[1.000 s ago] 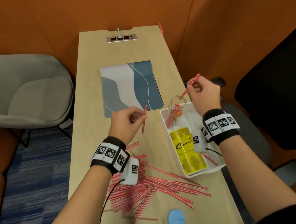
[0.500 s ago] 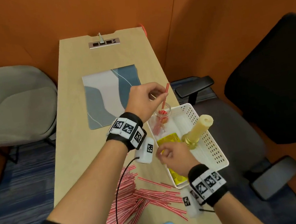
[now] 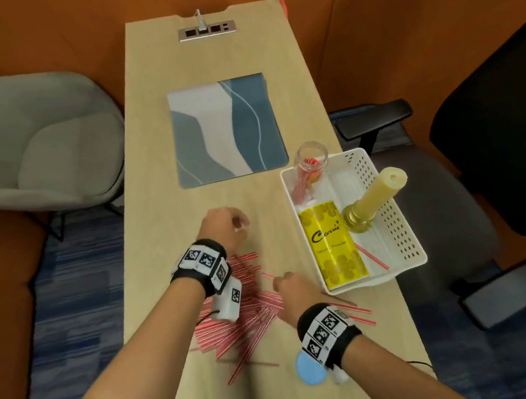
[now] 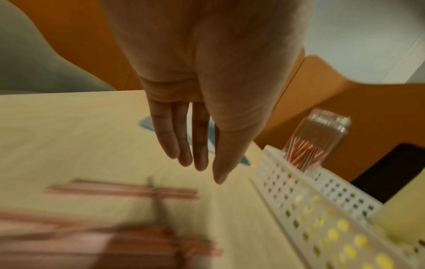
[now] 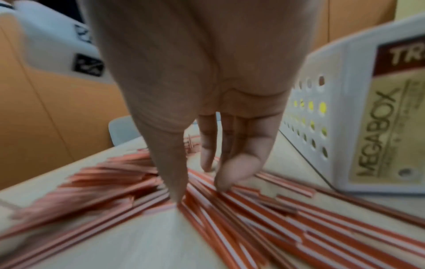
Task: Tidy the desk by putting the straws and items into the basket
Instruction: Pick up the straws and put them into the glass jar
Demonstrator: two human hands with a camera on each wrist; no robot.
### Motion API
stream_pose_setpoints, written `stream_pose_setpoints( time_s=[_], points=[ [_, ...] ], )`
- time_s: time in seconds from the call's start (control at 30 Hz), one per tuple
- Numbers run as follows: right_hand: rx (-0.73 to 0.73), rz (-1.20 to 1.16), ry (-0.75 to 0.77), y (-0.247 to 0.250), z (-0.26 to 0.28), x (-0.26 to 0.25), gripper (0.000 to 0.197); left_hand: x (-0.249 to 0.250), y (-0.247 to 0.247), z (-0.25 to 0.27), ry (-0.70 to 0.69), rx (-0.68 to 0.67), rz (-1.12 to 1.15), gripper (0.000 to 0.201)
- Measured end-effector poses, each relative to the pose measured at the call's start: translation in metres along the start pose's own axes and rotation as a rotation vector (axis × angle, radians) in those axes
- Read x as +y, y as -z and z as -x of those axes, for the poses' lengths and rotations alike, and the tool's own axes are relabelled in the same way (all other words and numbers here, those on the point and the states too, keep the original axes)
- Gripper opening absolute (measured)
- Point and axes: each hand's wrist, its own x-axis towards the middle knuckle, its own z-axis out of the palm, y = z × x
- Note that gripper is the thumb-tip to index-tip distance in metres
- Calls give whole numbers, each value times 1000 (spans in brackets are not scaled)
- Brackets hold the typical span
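Red-and-white straws (image 3: 246, 312) lie in a loose pile on the near part of the desk. My right hand (image 3: 286, 285) reaches down into the pile; in the right wrist view its thumb and fingertips (image 5: 220, 183) touch the straws (image 5: 253, 214) with a gap between them. My left hand (image 3: 225, 226) hovers beyond the pile with straight fingers (image 4: 200, 160), holding nothing. The white perforated basket (image 3: 399, 231) at the right edge holds a glass jar (image 3: 311, 159) with several straws, a yellow box (image 3: 332, 243), a candle on a brass holder (image 3: 378, 197) and one loose straw.
A blue-grey mat (image 3: 225, 127) lies mid-desk, a socket strip (image 3: 206, 31) at the far end. A round blue disc (image 3: 311, 372) sits near the front edge by my right wrist. A grey chair (image 3: 30, 143) stands left, a black office chair (image 3: 497, 135) right.
My left hand has come back from the jar without its straw and hangs over the desk. My right hand has moved from the basket's near edge down onto the straw pile.
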Motion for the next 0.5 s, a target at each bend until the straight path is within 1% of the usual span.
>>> stream_pose_setpoints(
  time_s=[0.1, 0.17, 0.2, 0.27, 0.37, 0.5],
  points=[
    [30, 80, 16, -7, -1, 2, 26, -34, -19, 29, 67, -138, -84, 14],
    [28, 96, 21, -7, 1, 2, 22, -50, -29, 44, 86, -199, -131, 20],
    [27, 93, 16, -5, 2, 2, 20, -55, -33, 50, 92, -208, -153, 22],
    [41, 93, 5, -3, 3, 1, 21, -64, -41, 57, 94, -186, -184, 23],
    [88, 33, -9, 0, 8, 0, 28, -71, -47, 61, 80, -134, -182, 21],
    [171, -130, 12, 4, 15, -2, 21, -75, -49, 62, 43, -118, -179, 15]
  ],
)
